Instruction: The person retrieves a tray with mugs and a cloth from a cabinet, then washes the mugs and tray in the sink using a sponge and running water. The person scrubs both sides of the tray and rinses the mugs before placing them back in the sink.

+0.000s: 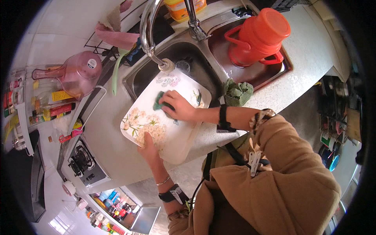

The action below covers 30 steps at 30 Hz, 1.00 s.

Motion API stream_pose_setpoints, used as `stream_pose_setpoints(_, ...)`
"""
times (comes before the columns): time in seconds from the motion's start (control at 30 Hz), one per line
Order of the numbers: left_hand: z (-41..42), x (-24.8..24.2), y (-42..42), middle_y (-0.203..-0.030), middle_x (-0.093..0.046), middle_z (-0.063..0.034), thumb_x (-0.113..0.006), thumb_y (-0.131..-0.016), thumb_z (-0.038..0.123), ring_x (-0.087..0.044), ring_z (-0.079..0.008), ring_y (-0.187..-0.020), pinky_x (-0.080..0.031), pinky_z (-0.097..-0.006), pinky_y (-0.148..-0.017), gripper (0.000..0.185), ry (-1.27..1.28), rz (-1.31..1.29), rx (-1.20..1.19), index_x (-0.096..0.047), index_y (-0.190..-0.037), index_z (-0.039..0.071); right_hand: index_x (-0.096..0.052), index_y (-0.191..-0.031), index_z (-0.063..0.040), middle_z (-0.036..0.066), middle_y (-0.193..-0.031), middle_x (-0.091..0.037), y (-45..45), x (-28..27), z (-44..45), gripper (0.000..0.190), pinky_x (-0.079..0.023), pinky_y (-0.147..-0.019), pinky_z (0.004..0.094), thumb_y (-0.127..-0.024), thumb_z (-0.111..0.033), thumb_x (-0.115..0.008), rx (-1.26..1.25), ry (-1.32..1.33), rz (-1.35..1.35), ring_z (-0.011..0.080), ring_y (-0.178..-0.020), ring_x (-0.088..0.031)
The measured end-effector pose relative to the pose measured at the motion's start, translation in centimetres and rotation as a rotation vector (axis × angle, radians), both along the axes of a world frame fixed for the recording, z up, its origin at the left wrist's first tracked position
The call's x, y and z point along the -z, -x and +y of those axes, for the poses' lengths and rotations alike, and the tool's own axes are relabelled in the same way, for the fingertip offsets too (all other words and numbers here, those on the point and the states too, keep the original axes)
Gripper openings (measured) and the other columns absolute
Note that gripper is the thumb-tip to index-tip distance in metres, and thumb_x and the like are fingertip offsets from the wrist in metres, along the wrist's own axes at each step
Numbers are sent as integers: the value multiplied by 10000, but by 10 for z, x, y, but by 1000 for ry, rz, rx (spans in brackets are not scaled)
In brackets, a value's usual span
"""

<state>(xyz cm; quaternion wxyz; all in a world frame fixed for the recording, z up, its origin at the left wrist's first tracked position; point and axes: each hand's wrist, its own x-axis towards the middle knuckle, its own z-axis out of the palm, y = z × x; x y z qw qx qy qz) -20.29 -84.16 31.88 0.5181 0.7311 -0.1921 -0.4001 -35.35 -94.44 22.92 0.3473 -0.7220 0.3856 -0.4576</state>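
A white floral tray point(188, 132) is tilted over the near edge of the left sink basin point(194, 67) and the counter. My left hand point(149, 147) grips its lower-left edge, thumb on the printed face and the other fingers hidden beneath. My right hand point(179, 107) presses a green scouring pad point(159, 101) against the middle of the tray; its fingers partly cover the pad. Just above the tray's upper edge hangs the spout of a chrome faucet point(148, 38). Whether water is running cannot be told.
A red thermos jug point(255, 41) stands in the right basin point(217, 50). Leafy greens point(238, 91) lie near the basins' front rim. Left of the sink are a light-green-handled utensil point(116, 73), a pink translucent ladle point(79, 75) and a gas stove point(85, 161). A yellow-orange container point(185, 10) stands behind the faucet.
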Motion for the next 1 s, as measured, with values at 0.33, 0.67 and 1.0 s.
stream_pose_setpoints(0.33,36,11,-6,-1165,-607,-160,-636,-899,126,-645,-224,-944,-562,-332,-754,439,-44,-13,-118,-506,-1252,-100,-583,-1111,-71,183,-1081,-543,13,79,-44,280,-439,-860,443,-834,-105,-559,435,55,330,366,-991,-511)
stream_pose_setpoints(0.67,33,31,-2,-1177,-599,-155,-622,-914,153,-645,-233,-951,-566,-349,-767,446,3,121,-202,-492,-1262,-93,-623,-993,-60,157,-985,-567,-5,-9,43,185,-432,-859,421,-808,-60,-622,-362,-198,114,333,-942,-559)
stream_pose_setpoints(1.0,51,60,2,-1219,-579,-129,-613,-929,188,-636,-232,-995,-566,-370,-804,478,46,382,-225,-452,-1311,-51,-655,-917,-69,147,-922,-570,-14,14,40,138,-450,-808,418,-797,-120,-611,-89,-490,-23,335,-891,-548)
